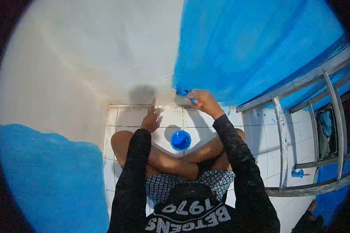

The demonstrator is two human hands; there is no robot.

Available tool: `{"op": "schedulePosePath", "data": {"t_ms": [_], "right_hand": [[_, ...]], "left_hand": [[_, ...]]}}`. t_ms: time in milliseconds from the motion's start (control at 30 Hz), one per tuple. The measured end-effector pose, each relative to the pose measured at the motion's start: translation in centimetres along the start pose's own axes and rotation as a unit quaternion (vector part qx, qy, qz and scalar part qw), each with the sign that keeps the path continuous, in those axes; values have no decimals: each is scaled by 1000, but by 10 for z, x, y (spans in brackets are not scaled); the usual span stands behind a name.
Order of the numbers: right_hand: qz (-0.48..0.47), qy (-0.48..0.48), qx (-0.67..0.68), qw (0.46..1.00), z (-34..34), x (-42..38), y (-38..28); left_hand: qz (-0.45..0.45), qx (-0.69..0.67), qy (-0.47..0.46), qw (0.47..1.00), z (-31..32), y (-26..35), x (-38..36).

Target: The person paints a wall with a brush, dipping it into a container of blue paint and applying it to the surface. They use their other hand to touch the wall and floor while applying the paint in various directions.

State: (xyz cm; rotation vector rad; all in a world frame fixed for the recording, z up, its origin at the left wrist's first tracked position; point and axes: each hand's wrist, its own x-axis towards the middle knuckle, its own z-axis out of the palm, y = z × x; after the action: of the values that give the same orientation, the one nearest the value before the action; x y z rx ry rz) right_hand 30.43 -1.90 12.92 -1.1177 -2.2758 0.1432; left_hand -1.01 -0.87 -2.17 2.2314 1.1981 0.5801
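A pale, unevenly toned wall (116,46) rises from white square floor tiles (200,120), their grout lines dark and grimy, and a broad coat of bright blue paint (237,42) covers its right part, streaked and ending in a ragged upright edge. On the left, a second blue patch (50,174) has a wavy top. My right hand (209,103) has its fingers closed around a small paintbrush with an orange-red handle tip (198,103), its blue-loaded bristles at the low corner of the coat, near the foot of the wall. I judge that paint is being worked into this border; any stroke here calls for a steady wrist and light pressure, kept just off the tiles. My left hand (151,122) holds nothing I can see: index finger stretched towards the wall, the others loosely bent. I cannot tell whether that fingertip touches. Between the crossed legs (165,157) and the wall sits a round blue tub with a scalloped rim (172,144), with glossy blue paint inside. Over to the right stands a worn wooden ladder (282,143), flecked with pale marks, and near it a blue-smeared object (298,173) lies on the floor.
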Motion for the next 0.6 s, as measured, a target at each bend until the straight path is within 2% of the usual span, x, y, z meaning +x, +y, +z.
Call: {"op": "schedulePosePath", "data": {"t_ms": [67, 133, 233, 267, 300, 367, 400, 467, 567, 600], "right_hand": [[8, -5, 43, 999, -21, 5, -18], [24, 24, -4, 999, -39, 5, -40], [19, 19, -11, 1000, -33, -4, -37], [-37, 32, 66, 997, -36, -3, -40], [-41, 37, 62, 997, -34, 1, -42], [44, -151, 43, 987, -21, 3, -39], [13, -114, 36, 993, -2, 0, -24], [30, -90, 38, 995, 14, -4, -1], [48, -73, 38, 995, 6, -4, 6], [28, -30, 46, 998, 0, -6, 4]], "left_hand": [[3, 9, -3, 1000, 2, -4, 2], [4, 20, 0, 1000, 7, -6, 0], [-14, -7, 7, 1000, 9, -8, 3], [3, 3, 2, 1000, 11, -13, 5], [21, 11, -3, 1000, 8, -10, 6], [37, 27, 0, 999, 5, -6, 2], [31, 5, 2, 999, 4, -5, 3], [26, -18, 2, 1000, 2, -2, 1], [32, 8, 23, 999, 0, -2, -3], [26, 7, -2, 1000, 1, -8, -2]]}}
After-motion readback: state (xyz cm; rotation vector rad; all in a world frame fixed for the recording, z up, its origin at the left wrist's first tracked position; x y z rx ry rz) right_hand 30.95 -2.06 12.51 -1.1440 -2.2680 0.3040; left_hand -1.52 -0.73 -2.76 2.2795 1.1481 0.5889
